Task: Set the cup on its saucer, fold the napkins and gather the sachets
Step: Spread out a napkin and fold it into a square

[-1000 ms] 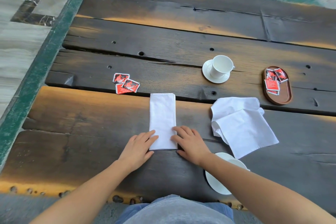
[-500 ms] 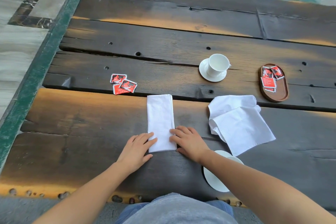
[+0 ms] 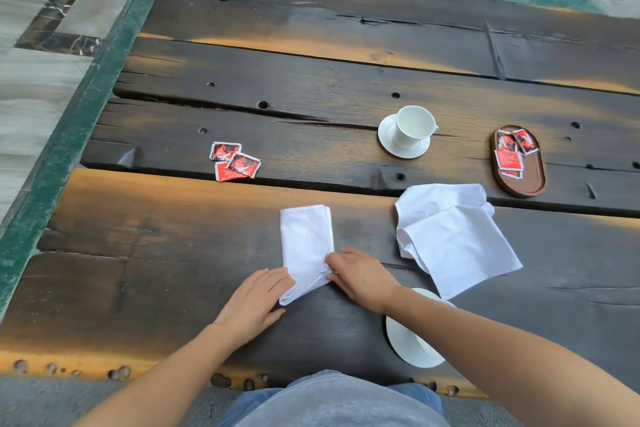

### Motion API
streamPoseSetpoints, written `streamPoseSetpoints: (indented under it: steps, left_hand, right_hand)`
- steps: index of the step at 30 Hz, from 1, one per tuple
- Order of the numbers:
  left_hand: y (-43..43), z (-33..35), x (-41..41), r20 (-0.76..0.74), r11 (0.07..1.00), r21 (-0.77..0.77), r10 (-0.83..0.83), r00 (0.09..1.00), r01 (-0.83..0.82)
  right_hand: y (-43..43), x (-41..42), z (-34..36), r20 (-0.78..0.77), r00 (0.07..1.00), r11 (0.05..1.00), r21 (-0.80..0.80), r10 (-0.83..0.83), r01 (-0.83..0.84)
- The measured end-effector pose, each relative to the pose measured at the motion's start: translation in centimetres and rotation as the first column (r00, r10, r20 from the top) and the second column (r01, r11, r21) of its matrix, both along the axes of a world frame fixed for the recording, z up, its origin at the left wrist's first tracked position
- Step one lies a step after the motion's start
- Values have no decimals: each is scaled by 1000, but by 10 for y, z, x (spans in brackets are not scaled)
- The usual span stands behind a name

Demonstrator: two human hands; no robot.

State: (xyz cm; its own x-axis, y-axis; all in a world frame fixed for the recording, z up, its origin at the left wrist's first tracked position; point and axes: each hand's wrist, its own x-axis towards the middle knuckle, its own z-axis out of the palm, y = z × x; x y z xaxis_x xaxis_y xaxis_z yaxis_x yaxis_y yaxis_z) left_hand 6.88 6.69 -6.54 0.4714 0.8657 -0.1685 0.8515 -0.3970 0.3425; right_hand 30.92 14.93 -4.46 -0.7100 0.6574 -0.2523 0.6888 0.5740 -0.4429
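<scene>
Pinching the near right edge of the folded napkin with the right hand, on the wooden table's near plank; touching its near left corner with the left hand, fingers straight and close together.

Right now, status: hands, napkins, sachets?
Left hand touches, right hand pinches the near end of the folded white cloth napkin. Second white napkin unfolded at right. Three red sachets loose, others in the brown oval wooden tray. Nothing in the way.

The folded napkin and the cup are showing plain white, the sachets red with black, the tray brown.
</scene>
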Motion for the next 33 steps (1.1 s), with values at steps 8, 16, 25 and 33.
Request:
streamPoseSetpoints:
  steps: [8, 16, 25, 33]
  left_hand:
    - [11, 11, 19, 173, 930, -183, 349, 921, -318]
    - [27, 8, 34, 171, 805, -440, 510, 843, -398]
    - [39, 4, 45, 31, 703, -459, 624, 781, -543]
    - [39, 4, 47, 54, 666, -441, 689, 723, -602]
  right_hand:
    - [-13, -3, 1, -99, 913, 893, -271, -396, 358]
    - [-13, -2, -10, -40, 779, 729, -385, -626, 566]
    - [3, -3, -16, 151, 697, 618, -360, -700, 699]
    - [8, 1, -13, 143, 569, 445, -483, -810, 754]
